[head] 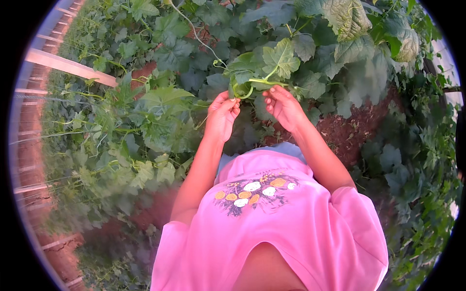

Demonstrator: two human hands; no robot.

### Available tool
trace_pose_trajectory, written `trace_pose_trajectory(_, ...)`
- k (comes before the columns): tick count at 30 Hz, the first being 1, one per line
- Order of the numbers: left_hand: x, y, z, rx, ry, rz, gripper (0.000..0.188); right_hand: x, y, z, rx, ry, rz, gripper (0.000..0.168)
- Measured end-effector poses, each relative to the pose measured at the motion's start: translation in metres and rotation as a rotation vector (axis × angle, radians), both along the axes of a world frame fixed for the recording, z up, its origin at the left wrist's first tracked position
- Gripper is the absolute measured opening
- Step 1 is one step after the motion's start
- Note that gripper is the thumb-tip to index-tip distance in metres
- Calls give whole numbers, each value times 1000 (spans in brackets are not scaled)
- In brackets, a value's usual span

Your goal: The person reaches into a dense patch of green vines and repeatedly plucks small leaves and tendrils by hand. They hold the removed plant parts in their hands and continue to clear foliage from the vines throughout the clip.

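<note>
Before my chest, a green vine stem (258,80) runs sideways, with a lobed leaf (282,59) rising from it. My left hand (223,114) pinches the curled end of the vine between thumb and fingertips. Just right of it, my right hand (285,105) has thumb and forefinger closed on the stem below the leaf. A pale string (196,34) comes down from the top and ends near a small curl beside the vine. Foliage hides where the stem goes on the right.
Dense broad-leaved vines (171,51) surround me on both sides. Large leaves (349,22) hang at the upper right. A pale wooden post (72,67) juts in from the left, and thin wires (51,136) stretch below it. Reddish soil (346,134) shows between the plants.
</note>
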State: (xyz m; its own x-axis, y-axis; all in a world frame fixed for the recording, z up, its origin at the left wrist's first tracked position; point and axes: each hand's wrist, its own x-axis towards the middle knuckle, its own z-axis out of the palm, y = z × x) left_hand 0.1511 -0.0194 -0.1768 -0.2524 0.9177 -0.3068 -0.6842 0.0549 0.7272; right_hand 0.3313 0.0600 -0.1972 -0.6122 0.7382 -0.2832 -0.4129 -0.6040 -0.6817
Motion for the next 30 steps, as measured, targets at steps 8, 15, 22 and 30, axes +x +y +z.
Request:
trace_pose_trajectory(8, -12, -16, -9, 27, -152, -19, 14, -15, 7, 15, 821, -319, -486, 38)
trace_pose_trajectory(15, -37, -26, -11, 6, -369, -217, 18, -19, 12, 36, 172, 303, 368, 49)
trace_pose_trajectory(22, -54, -23, -14, -107, -365, -268, 17, -7, 16, 37, 365, 93, 659, 71)
trace_pose_trajectory(30, -50, -17, -16, -178, -420, -197, 13, -10, 18, 25, 726, 9, 545, 40)
